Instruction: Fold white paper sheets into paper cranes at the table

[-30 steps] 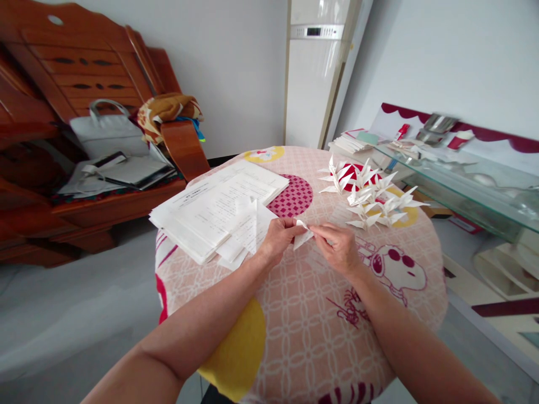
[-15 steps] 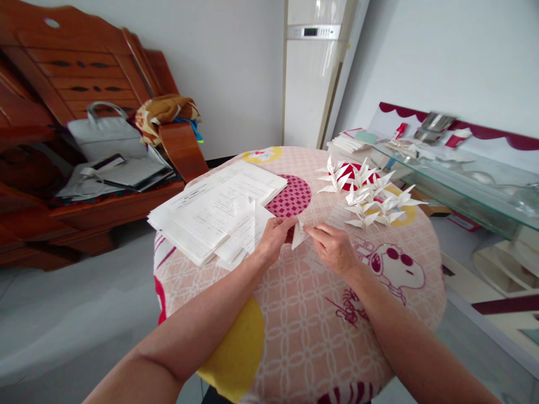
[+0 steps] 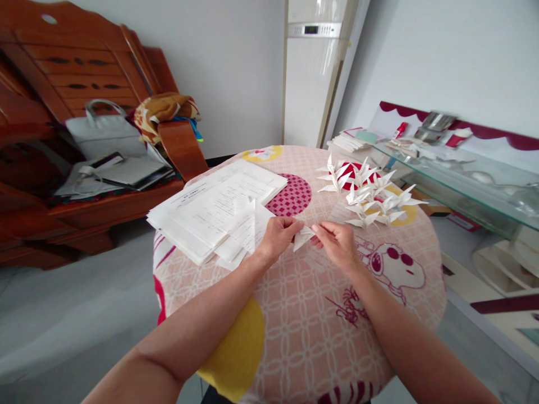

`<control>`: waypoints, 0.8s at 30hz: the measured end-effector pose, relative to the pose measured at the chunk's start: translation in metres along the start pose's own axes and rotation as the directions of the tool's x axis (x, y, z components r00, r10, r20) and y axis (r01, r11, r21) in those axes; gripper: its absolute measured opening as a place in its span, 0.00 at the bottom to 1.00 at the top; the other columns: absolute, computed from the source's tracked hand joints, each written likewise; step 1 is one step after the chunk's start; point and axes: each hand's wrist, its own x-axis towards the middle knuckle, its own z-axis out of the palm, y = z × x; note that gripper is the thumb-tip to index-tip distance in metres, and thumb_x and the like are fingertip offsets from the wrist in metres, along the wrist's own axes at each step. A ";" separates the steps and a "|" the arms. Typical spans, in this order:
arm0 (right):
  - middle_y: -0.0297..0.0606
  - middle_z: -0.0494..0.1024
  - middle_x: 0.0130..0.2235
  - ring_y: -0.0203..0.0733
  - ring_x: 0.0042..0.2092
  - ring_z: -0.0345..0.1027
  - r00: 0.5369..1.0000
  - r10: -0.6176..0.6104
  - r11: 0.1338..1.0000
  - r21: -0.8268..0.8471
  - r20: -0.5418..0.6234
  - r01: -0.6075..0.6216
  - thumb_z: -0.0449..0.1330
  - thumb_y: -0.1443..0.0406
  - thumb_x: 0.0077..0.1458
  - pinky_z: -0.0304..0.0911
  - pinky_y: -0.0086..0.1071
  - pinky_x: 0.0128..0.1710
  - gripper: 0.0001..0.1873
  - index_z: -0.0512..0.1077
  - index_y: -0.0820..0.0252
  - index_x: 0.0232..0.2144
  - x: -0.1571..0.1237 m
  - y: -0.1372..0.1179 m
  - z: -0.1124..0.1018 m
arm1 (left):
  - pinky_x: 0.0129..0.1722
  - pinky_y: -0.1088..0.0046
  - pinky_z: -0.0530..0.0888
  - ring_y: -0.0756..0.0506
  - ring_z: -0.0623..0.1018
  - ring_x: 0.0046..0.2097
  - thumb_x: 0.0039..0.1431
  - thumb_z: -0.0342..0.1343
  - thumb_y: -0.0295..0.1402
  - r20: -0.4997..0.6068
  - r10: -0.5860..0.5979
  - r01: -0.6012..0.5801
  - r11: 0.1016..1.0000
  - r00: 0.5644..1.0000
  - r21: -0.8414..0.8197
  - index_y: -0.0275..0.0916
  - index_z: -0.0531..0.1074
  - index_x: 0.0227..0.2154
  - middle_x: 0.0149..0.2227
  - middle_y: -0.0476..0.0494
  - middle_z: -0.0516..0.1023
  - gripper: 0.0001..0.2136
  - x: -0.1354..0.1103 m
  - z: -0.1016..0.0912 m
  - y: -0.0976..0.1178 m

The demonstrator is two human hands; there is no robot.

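A small folded paper (image 3: 301,239) sits between the person's two hands, over the middle of the round, cloth-covered surface (image 3: 295,314); from where I stand I can't tell whether it rests on the cloth or hangs just above it. The left hand (image 3: 274,240) has its grip clamped on the paper's left and upper part, thumb pressed over the top, and covers more of it than the other does. The right hand (image 3: 339,242) comes in from the opposite side, its grip closed at the tips on the paper's right-hand corner. So the paper lies to the right of the left grip and to the left of the right one, touching both. Its long axis is hard to make out, but the lower edge slants from the right fingertips down and leftward to a free point aimed toward the person. Printed sheets (image 3: 210,210) are stacked beyond the left hand, while a cluster of white paper cranes (image 3: 357,195) stands beyond the right.
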 end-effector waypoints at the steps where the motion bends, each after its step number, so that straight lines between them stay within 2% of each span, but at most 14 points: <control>1: 0.36 0.77 0.22 0.38 0.22 0.70 0.995 0.102 0.991 0.089 0.012 -0.103 0.58 0.53 0.60 0.63 0.29 0.21 0.19 0.74 0.60 0.24 0.001 0.001 0.000 | 0.22 0.77 0.61 0.54 0.65 0.21 0.52 0.60 0.42 0.009 0.011 -0.012 1.000 1.000 0.016 0.35 0.70 0.18 0.18 0.50 0.68 0.16 0.000 0.000 0.000; 3: 0.36 0.77 0.21 0.39 0.20 0.70 0.965 0.248 0.938 0.230 0.082 -0.260 0.61 0.50 0.56 0.60 0.28 0.16 0.21 0.73 0.60 0.22 0.003 0.001 0.001 | 0.22 0.77 0.61 0.53 0.65 0.21 0.53 0.60 0.42 0.028 0.031 -0.032 0.999 0.999 0.037 0.34 0.71 0.18 0.18 0.50 0.68 0.17 0.000 0.000 0.000; 6: 0.38 0.78 0.22 0.39 0.21 0.71 0.930 0.325 0.874 0.321 0.173 -0.365 0.65 0.49 0.50 0.61 0.28 0.16 0.21 0.74 0.61 0.23 0.004 -0.001 0.001 | 0.22 0.78 0.60 0.54 0.64 0.21 0.54 0.59 0.43 0.044 0.055 -0.057 0.997 0.998 0.046 0.34 0.70 0.18 0.18 0.50 0.67 0.17 0.000 -0.001 0.000; 9: 0.39 0.79 0.22 0.39 0.21 0.72 0.921 0.329 0.851 0.357 0.209 -0.385 0.66 0.49 0.48 0.62 0.27 0.16 0.21 0.76 0.62 0.24 0.004 -0.005 -0.001 | 0.22 0.78 0.59 0.54 0.64 0.21 0.54 0.60 0.42 0.039 0.068 -0.070 0.997 0.997 0.036 0.34 0.70 0.17 0.17 0.51 0.66 0.17 -0.001 -0.001 0.001; 12: 0.39 0.78 0.21 0.38 0.21 0.71 0.917 0.326 0.832 0.392 0.230 -0.394 0.68 0.51 0.46 0.63 0.27 0.17 0.19 0.76 0.63 0.23 0.004 -0.008 -0.001 | 0.23 0.77 0.62 0.53 0.67 0.22 0.52 0.60 0.41 0.059 0.035 -0.033 0.999 0.998 -0.021 0.34 0.71 0.18 0.18 0.49 0.69 0.16 -0.003 0.000 0.003; 18: 0.35 0.75 0.17 0.35 0.16 0.66 0.934 0.307 0.799 0.484 0.183 -0.358 0.68 0.54 0.46 0.60 0.26 0.13 0.18 0.74 0.62 0.19 0.000 -0.011 0.002 | 0.24 0.75 0.67 0.51 0.71 0.22 0.49 0.63 0.40 0.056 -0.061 0.071 0.977 0.997 -0.202 0.33 0.73 0.20 0.20 0.47 0.74 0.14 -0.008 0.008 0.007; 21: 0.35 0.74 0.17 0.35 0.15 0.65 0.938 0.299 0.793 0.502 0.173 -0.345 0.67 0.54 0.47 0.60 0.26 0.13 0.18 0.73 0.62 0.18 -0.002 -0.012 0.003 | 0.24 0.75 0.67 0.52 0.71 0.21 0.47 0.64 0.39 0.032 -0.059 0.065 0.972 0.998 -0.225 0.32 0.74 0.20 0.19 0.48 0.73 0.13 -0.009 0.009 0.009; 24: 0.34 0.73 0.15 0.33 0.14 0.63 0.940 0.302 0.794 0.503 0.160 -0.341 0.67 0.55 0.47 0.58 0.26 0.12 0.19 0.72 0.62 0.16 -0.001 -0.011 0.003 | 0.25 0.75 0.69 0.51 0.72 0.22 0.46 0.65 0.40 0.073 -0.098 0.112 0.970 0.992 -0.215 0.32 0.74 0.20 0.20 0.46 0.74 0.14 -0.007 0.006 0.010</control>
